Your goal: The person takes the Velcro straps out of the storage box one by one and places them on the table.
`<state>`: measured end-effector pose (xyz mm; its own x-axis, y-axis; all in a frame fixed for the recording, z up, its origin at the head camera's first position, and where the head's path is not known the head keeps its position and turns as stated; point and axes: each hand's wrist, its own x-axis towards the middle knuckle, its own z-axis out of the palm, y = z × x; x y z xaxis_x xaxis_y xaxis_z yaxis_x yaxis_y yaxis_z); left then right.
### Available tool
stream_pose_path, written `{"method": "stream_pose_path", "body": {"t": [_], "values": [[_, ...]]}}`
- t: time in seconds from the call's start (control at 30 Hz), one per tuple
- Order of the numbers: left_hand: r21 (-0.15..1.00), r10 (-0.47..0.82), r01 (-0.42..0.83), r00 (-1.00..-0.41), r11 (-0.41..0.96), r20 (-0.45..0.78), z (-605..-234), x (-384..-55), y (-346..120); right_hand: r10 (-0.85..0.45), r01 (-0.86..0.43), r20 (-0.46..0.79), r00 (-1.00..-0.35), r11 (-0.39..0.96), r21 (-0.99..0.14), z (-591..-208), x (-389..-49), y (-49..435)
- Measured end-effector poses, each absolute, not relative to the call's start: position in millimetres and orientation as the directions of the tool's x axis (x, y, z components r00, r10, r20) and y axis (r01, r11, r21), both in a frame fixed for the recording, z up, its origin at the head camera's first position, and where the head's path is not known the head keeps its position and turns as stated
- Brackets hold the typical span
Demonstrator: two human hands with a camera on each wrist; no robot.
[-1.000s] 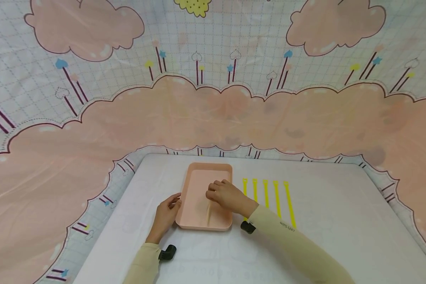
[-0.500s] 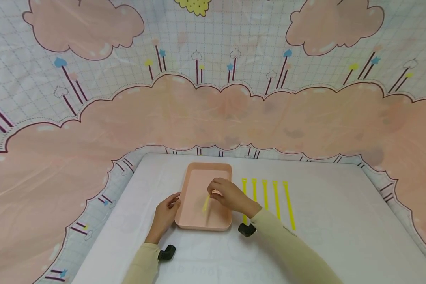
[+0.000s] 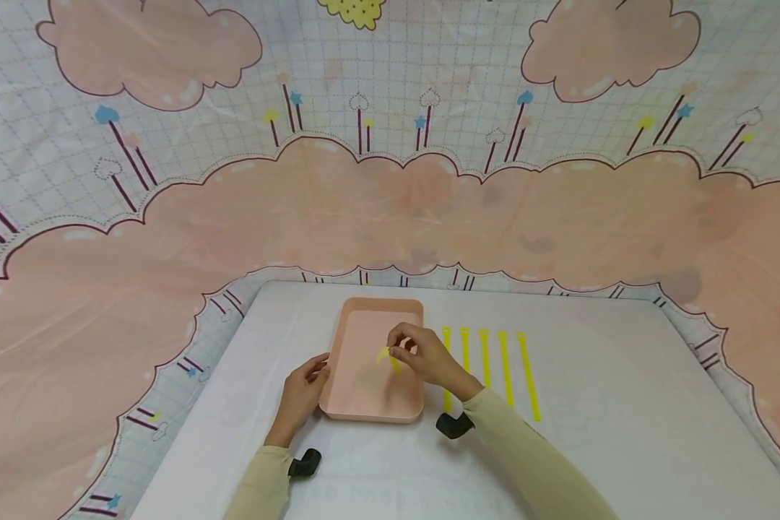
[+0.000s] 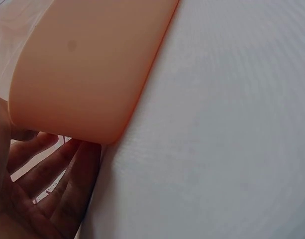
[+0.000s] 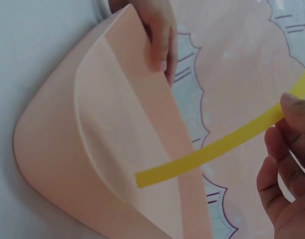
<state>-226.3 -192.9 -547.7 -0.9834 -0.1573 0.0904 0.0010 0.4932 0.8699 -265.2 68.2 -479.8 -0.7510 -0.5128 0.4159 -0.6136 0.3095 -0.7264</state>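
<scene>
My right hand (image 3: pixel 422 354) pinches a bent yellow strip (image 5: pixel 207 157) between thumb and fingers. It is held over the right half of a shallow, peach-coloured tray (image 3: pixel 357 393), and both its ends hang down in the head view. One flat, square-cut end points toward the tray in the right wrist view. At the tray's left side, my left hand (image 3: pixel 304 393) touches the outer wall. The left wrist view shows its fingers (image 4: pixel 75 184) fairly straight against that wall.
Several more yellow strips (image 3: pixel 507 368) with wider slotted ends lie side by side to the right of the tray, partly behind the right forearm. They lie on a white table (image 3: pixel 624 404). A patterned cloth (image 3: pixel 390 209) hangs behind and around the table.
The right hand has lifted slightly and moved a little right, and the strip it pinches has come into view, first hanging, now bent. The left hand and tray stay in place.
</scene>
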Motion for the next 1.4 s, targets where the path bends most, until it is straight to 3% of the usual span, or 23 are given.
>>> {"method": "stream_pose_path", "body": {"t": [0.4,0.73,1.1,1.4], "values": [[0.873,-0.148,0.005,-0.985,0.487,0.088,-545.8,-225.8,-192.5,-0.386,-0.454,0.343,-0.857,0.248,-0.856,-481.6,-261.5,72.4],[0.872,-0.144,0.006,-0.986,0.489,0.087,-546.1,-224.7,-192.8,-0.298,-0.311,0.249,-0.922,0.180,-0.933,-455.1,-241.3,84.7],[0.869,-0.153,-0.006,-0.985,0.494,0.080,-545.3,-223.4,-192.4,-0.222,-0.261,0.216,-0.951,0.197,-0.945,-455.8,-238.7,109.5],[0.869,-0.153,0.002,-0.984,0.495,0.089,-548.8,-225.6,-194.0,-0.143,-0.226,0.204,-0.968,0.158,-0.961,-490.7,-258.2,136.5]]}}
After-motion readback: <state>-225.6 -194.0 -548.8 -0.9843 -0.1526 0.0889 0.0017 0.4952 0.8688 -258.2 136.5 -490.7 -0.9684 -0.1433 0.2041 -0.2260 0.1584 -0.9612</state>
